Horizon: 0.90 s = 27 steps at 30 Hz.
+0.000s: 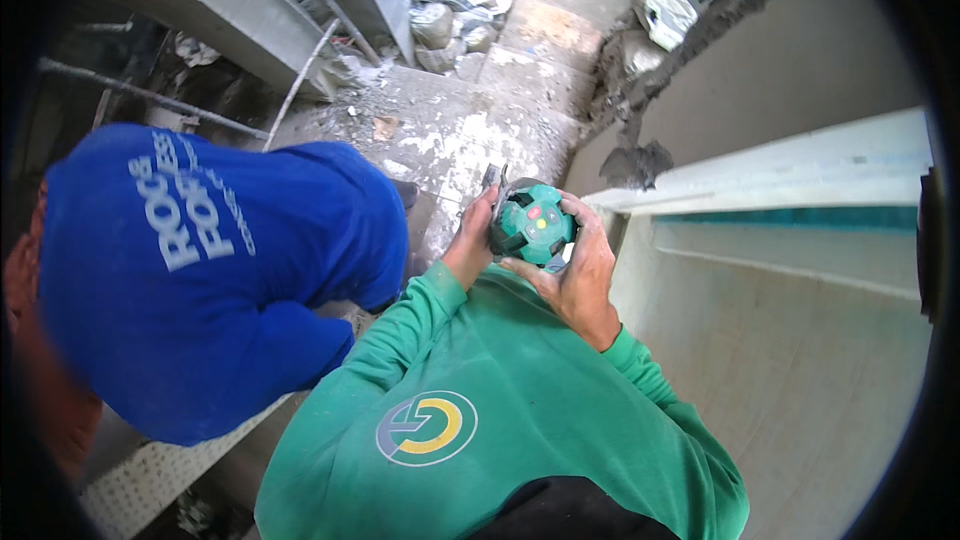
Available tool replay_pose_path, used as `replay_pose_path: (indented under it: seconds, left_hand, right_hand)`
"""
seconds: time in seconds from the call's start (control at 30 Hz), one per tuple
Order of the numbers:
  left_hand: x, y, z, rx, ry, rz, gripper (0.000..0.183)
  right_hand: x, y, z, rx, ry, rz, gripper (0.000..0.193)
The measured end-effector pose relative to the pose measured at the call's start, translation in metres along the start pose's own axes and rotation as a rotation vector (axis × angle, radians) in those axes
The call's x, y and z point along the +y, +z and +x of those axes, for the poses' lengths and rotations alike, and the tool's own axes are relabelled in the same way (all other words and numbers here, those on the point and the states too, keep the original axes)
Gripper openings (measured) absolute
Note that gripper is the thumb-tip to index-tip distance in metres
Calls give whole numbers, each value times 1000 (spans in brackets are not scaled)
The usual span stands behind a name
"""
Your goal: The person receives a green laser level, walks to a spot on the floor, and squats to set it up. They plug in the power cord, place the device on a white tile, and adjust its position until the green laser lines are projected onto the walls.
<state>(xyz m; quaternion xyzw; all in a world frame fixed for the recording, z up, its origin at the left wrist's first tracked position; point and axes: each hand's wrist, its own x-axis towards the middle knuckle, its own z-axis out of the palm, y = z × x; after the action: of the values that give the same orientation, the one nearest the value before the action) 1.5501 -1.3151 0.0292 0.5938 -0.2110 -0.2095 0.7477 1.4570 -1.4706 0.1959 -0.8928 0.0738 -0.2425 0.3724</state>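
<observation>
A rounded green-and-black laser level point(540, 223) with small coloured buttons on top sits between my two hands, held in front of my green shirt. Against its left side, my left hand point(472, 240) grips it beside a dark metal bracket point(497, 180). Curving round the right side is my right hand point(585, 275), its thumb along the lower edge and its fingers at the upper right. The underside of the laser level is hidden.
A person in a blue shirt point(230, 270) bends over close on my left. A pale panel wall point(780, 340) rises on my right. Metal bars point(300, 85) slant at the far left. Filled bags point(435, 25) lie beyond on the dusty, white-splashed floor point(480, 145).
</observation>
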Motion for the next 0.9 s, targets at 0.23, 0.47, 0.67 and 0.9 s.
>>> replay_pose_path:
  seconds: [0.23, 0.47, 0.67, 0.9]
  left_hand:
    - [4, 3, 30, 288, 81, 224, 49]
    - [10, 11, 35, 954, -295, -578, 48]
    - [37, -20, 2, 1236, -134, 241, 54]
    - [114, -70, -59, 1076, -203, -208, 54]
  right_hand:
    - [29, 5, 59, -141, -127, 46, 97]
    - [31, 30, 79, -399, -64, 292, 115]
    - [23, 63, 103, -733, -95, 411, 100]
    - [-3, 98, 126, -934, 338, 863, 93]
